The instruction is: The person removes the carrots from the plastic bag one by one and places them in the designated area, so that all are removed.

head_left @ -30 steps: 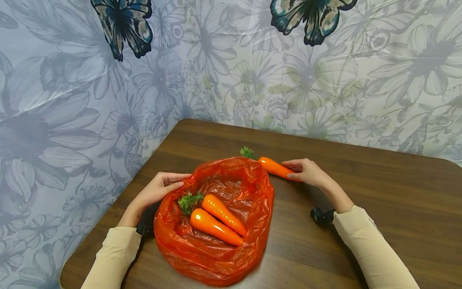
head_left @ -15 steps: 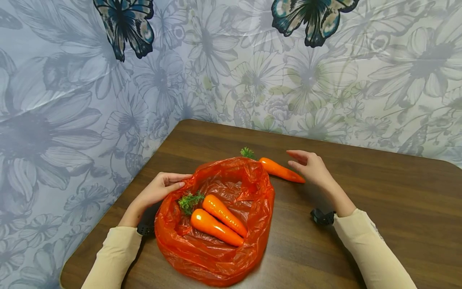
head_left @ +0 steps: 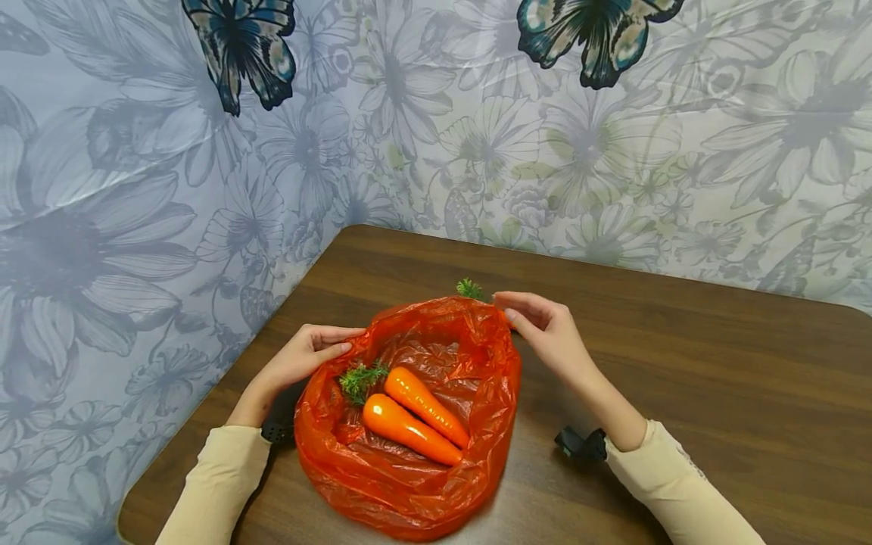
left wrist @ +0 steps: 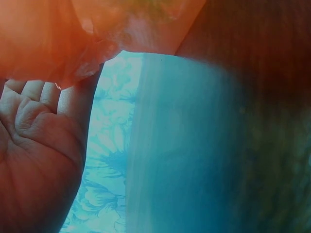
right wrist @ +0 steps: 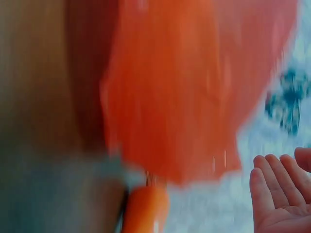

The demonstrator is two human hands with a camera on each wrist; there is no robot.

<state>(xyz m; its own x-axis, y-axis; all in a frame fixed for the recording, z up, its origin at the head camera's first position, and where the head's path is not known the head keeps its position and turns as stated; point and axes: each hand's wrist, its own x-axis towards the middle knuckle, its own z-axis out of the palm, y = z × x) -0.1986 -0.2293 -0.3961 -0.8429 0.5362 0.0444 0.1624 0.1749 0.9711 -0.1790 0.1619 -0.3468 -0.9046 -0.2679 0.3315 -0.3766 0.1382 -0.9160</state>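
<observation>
Hands (head_left: 300,359) (head_left: 550,331) at bag (head_left: 402,499); outer carrot (right wrist: 146,208) mostly hidden.

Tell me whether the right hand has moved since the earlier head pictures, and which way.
Yes: judged against the table, the right hand has moved left, toward the bag.

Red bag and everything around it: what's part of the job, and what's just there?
Likely part of the job:
red bag
two carrots inside it
third carrot, outside it
left hand, holding the rim
right hand

Just there:
wooden table
butterfly decorations
floral wall covering
</observation>
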